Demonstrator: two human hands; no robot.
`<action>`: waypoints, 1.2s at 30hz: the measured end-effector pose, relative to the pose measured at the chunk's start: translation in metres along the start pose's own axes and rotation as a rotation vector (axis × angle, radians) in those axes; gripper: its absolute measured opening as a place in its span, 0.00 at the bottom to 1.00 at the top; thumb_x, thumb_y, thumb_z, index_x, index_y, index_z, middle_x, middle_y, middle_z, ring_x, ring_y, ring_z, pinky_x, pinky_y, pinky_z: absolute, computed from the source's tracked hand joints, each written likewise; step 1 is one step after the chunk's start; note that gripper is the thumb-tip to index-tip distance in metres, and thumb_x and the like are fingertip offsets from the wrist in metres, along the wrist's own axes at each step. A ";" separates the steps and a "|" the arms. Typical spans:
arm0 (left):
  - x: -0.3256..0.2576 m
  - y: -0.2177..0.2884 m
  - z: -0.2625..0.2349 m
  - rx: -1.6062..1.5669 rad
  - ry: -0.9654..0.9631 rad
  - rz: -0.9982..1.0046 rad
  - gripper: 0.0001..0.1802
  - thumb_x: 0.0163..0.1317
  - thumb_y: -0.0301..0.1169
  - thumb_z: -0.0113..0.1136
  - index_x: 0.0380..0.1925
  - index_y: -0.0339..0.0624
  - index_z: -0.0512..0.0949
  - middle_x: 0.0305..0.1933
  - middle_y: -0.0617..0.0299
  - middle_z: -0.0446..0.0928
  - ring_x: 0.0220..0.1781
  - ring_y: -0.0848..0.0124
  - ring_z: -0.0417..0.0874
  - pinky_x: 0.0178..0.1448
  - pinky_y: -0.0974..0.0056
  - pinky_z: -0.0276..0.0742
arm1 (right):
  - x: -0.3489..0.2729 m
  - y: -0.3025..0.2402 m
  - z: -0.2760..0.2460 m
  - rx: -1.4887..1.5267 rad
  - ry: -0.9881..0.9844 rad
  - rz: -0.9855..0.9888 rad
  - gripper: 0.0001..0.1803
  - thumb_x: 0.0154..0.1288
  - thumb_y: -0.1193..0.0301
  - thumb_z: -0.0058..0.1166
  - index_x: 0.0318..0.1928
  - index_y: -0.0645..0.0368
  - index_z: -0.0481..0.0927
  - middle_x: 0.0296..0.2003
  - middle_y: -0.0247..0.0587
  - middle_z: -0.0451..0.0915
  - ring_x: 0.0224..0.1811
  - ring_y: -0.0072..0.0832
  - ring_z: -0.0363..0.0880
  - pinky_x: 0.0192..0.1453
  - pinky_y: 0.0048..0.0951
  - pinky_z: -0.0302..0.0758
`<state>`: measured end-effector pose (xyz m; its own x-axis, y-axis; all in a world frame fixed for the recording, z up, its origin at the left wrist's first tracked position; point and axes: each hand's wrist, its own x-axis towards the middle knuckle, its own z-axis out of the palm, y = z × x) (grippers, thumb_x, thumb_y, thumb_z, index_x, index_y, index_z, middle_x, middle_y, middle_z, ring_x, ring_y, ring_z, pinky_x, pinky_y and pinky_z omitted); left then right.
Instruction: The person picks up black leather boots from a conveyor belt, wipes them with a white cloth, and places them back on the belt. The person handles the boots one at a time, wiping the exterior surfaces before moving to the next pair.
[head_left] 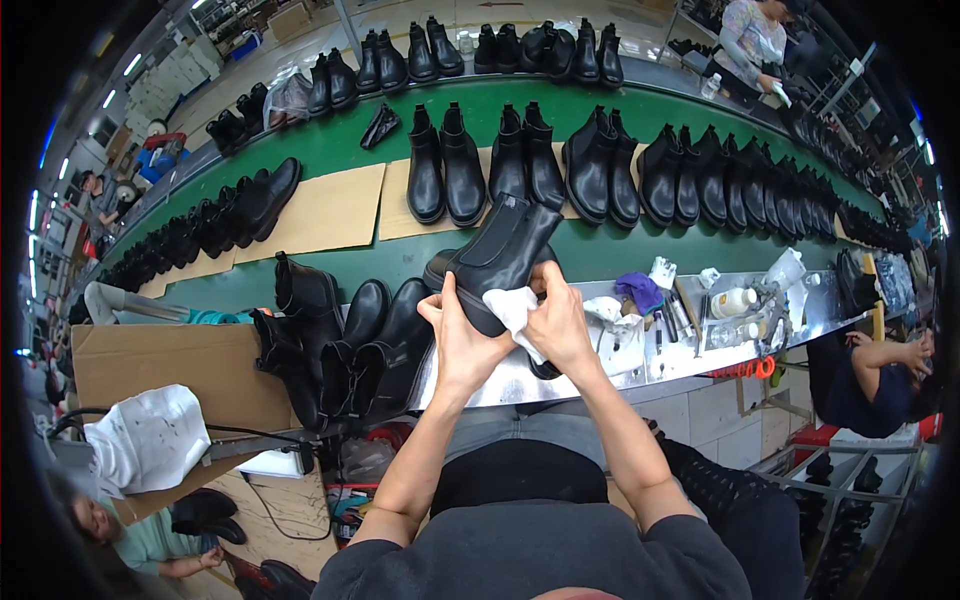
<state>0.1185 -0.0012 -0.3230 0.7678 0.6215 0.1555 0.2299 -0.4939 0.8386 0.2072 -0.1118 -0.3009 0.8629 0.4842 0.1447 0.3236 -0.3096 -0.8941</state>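
A black ankle boot (500,248) with an elastic side panel is held up in front of me, tilted, its shaft pointing up and to the right. My left hand (464,345) grips it by the sole side at the lower left, fingers closed. Pinched in my right hand (562,328) is a white cloth (510,308), pressed against the lower part of the boot. The fingertips behind the boot are partly hidden. To the left of my hands, several black boots (370,310) stand and lean together on the bench's near side.
Pairs of boots (445,165) line cardboard strips (330,208) on a green conveyor belt (345,165). On the metal bench to the right lie a purple cloth (640,290), plastic bottles (733,302) and brushes. A cardboard box (170,365) stands left. Other people (755,45) work nearby.
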 end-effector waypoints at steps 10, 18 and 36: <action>0.002 -0.035 -0.020 -0.961 -0.205 -0.364 0.42 0.46 0.19 0.73 0.62 0.29 0.62 0.52 0.53 0.75 0.50 0.68 0.80 0.56 0.67 0.76 | 0.020 0.029 0.002 0.117 -0.103 -0.158 0.15 0.56 0.80 0.55 0.45 0.67 0.79 0.35 0.52 0.83 0.38 0.40 0.84 0.44 0.33 0.77; -0.089 -0.184 0.009 -0.171 -0.107 -0.268 0.53 0.41 0.29 0.77 0.66 0.28 0.56 0.62 0.40 0.66 0.64 0.53 0.70 0.67 0.58 0.66 | -0.072 0.063 -0.055 -0.108 -0.375 -0.235 0.11 0.57 0.77 0.56 0.43 0.64 0.79 0.47 0.53 0.81 0.46 0.46 0.83 0.49 0.34 0.78; -0.011 -0.020 0.082 -0.565 -0.332 -0.162 0.59 0.37 0.37 0.81 0.66 0.29 0.57 0.57 0.45 0.67 0.60 0.58 0.71 0.65 0.58 0.66 | 0.012 0.037 -0.102 0.487 0.157 0.070 0.13 0.67 0.78 0.46 0.47 0.67 0.82 0.39 0.37 0.84 0.43 0.20 0.78 0.48 0.21 0.74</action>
<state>0.1549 -0.0482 -0.3839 0.9137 0.3968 -0.0878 0.0783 0.0400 0.9961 0.2690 -0.2007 -0.2896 0.9360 0.3358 0.1058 0.0771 0.0978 -0.9922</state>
